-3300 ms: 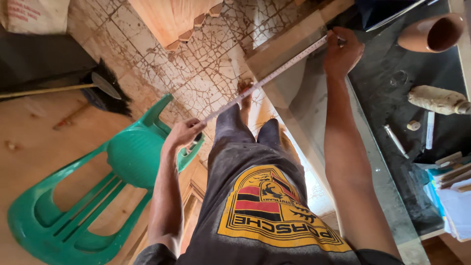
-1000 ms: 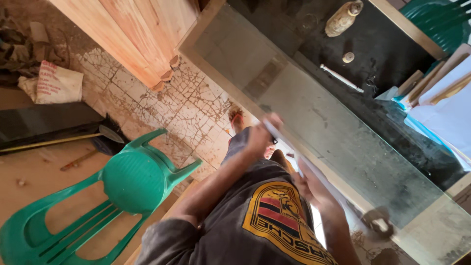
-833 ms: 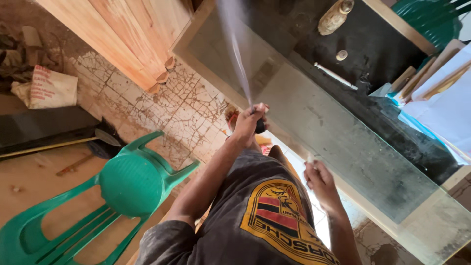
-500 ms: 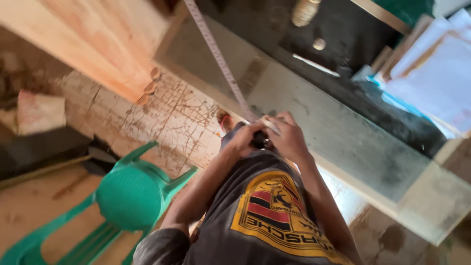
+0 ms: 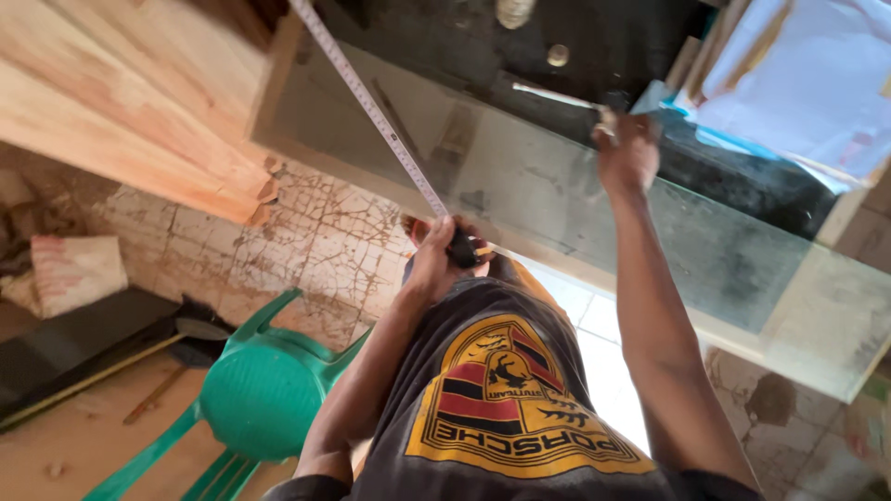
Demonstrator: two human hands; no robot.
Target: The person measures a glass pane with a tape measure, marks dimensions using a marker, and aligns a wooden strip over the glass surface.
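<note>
My left hand [image 5: 432,267] is closed around a dark tape measure case [image 5: 462,250] at the near edge of a long glass sheet [image 5: 724,260] that lies on a workbench. Its yellow-white tape [image 5: 371,104] runs from the case up and to the left across the glass. My right hand [image 5: 629,148] reaches over the glass to its far edge. There its curled fingers meet the end of a thin metal rod [image 5: 555,93] on the dark bench top. Whether they grip it is unclear.
Wooden boards [image 5: 121,102] lean at the upper left. A green plastic chair [image 5: 264,399] stands on the cracked tile floor by my left leg. White and blue sheets [image 5: 798,74] lie at the bench's far right. A long-handled tool [image 5: 93,371] and a sack [image 5: 74,269] lie at the left.
My right hand has left the tape measure case and stretched out across the glass to its far edge. My left hand still holds the case, with the tape drawn out up-left.
</note>
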